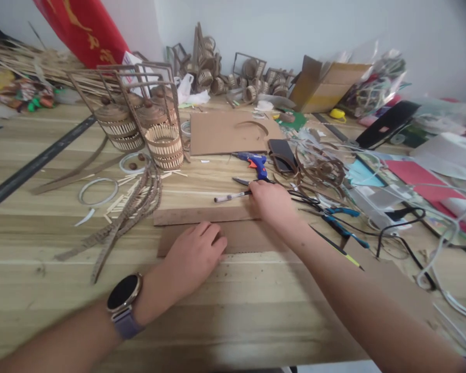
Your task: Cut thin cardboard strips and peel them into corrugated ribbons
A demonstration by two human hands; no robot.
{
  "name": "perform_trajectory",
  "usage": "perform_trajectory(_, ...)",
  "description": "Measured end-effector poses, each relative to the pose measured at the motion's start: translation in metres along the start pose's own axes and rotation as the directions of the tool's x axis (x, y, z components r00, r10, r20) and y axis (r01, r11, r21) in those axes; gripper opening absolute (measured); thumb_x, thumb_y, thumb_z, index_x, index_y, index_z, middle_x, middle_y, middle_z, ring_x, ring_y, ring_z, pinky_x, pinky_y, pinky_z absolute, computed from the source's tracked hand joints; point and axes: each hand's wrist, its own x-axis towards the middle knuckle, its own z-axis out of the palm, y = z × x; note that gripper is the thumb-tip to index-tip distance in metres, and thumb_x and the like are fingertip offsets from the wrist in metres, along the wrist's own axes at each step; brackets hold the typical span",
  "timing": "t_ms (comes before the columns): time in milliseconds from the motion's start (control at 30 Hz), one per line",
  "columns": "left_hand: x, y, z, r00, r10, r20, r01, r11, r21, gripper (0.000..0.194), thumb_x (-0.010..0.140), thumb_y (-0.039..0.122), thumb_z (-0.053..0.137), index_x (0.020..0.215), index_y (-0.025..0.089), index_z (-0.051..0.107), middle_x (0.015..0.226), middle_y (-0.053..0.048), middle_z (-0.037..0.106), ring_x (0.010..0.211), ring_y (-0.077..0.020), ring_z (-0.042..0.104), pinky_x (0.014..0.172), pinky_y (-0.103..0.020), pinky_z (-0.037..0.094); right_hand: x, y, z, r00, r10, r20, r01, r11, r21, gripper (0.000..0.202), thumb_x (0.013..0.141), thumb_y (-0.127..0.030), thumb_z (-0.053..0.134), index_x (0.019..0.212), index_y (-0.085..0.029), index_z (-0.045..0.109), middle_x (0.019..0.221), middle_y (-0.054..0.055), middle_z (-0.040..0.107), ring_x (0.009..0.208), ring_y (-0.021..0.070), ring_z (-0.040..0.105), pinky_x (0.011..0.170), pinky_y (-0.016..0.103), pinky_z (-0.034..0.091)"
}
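My left hand [196, 254], with a watch on its wrist, lies over the left part of a brown cardboard piece [248, 237], fingers bent and pressed against it. A narrower cardboard strip [205, 214] lies along its far side. Across the strip's right end reaches my right hand [274, 204], fingers closed at the end of a pen [231, 197] that points left. Just beyond these fingers, a scissors blade [241, 181] shows, partly hidden by the hand. A blue glue gun [254, 161] lies farther back.
Lantern-like bamboo baskets [163, 142] stand at back left, near brown strips [128, 207] and small sticks. A cardboard sheet [217, 132] and a phone [281, 154] lie behind. Blue-handled pliers [341, 225], cables and coiled strips crowd the right. An open box [328, 85] stands by the wall.
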Motion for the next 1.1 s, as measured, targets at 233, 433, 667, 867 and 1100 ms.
perform_trajectory(233,-0.002,0.000,0.002,0.999,-0.035,-0.035,0.036,0.999,0.021,0.012,0.086,0.021,0.069,0.097,0.017,0.064,0.113,-0.014,0.064,0.103,-0.0292,0.060,0.081,-0.042,0.055,-0.026,0.041,-0.012,0.992,0.112,-0.060,-0.109,0.993,0.047,0.023,0.092,-0.023,0.050,0.107,-0.021,0.067,0.098,0.009,0.074,0.081,0.0235,0.068,0.062,0.030,0.041)
perform_trajectory(433,-0.002,-0.001,0.008,0.996,-0.010,-0.086,0.015,0.998,0.057,0.015,0.083,0.020,0.072,0.096,0.016,0.066,0.120,-0.018,0.065,0.110,-0.0312,0.062,0.086,-0.044,0.056,-0.113,0.107,-0.003,0.980,0.199,-0.007,-0.197,0.974,0.110,0.025,0.086,-0.043,0.057,0.083,-0.022,0.071,0.075,0.004,0.070,0.065,0.0224,0.065,0.059,0.032,0.045)
perform_trajectory(667,0.000,-0.001,0.008,0.995,0.018,-0.103,-0.007,0.995,0.103,0.012,0.083,0.021,0.073,0.091,0.015,0.068,0.122,-0.020,0.066,0.112,-0.0334,0.063,0.089,-0.046,0.056,-0.147,0.107,0.012,0.967,0.253,0.002,-0.253,0.967,0.042,0.028,0.082,-0.039,0.057,0.099,-0.019,0.067,0.095,0.013,0.067,0.093,0.0313,0.063,0.082,0.043,0.048)
perform_trajectory(867,-0.001,-0.003,0.007,0.996,0.027,-0.083,-0.018,0.994,0.106,0.012,0.083,0.020,0.071,0.094,0.016,0.068,0.122,-0.018,0.066,0.110,-0.0326,0.063,0.087,-0.046,0.057,-0.171,0.101,-0.024,0.885,0.398,0.242,-0.462,0.681,0.569,0.031,0.082,-0.053,0.055,0.091,-0.024,0.050,0.077,0.003,0.063,0.063,0.0213,0.063,0.058,0.034,0.048)
perform_trajectory(1100,0.002,-0.006,0.006,0.995,0.058,-0.086,-0.049,0.994,0.102,0.012,0.085,0.021,0.069,0.095,0.016,0.067,0.119,-0.016,0.066,0.106,-0.0317,0.062,0.084,-0.044,0.055,-0.175,0.051,-0.035,0.855,0.249,0.455,-0.479,0.045,0.876,0.053,0.081,-0.072,0.055,0.095,-0.022,0.048,0.069,-0.004,0.058,0.049,0.0103,0.052,0.047,0.024,0.039)
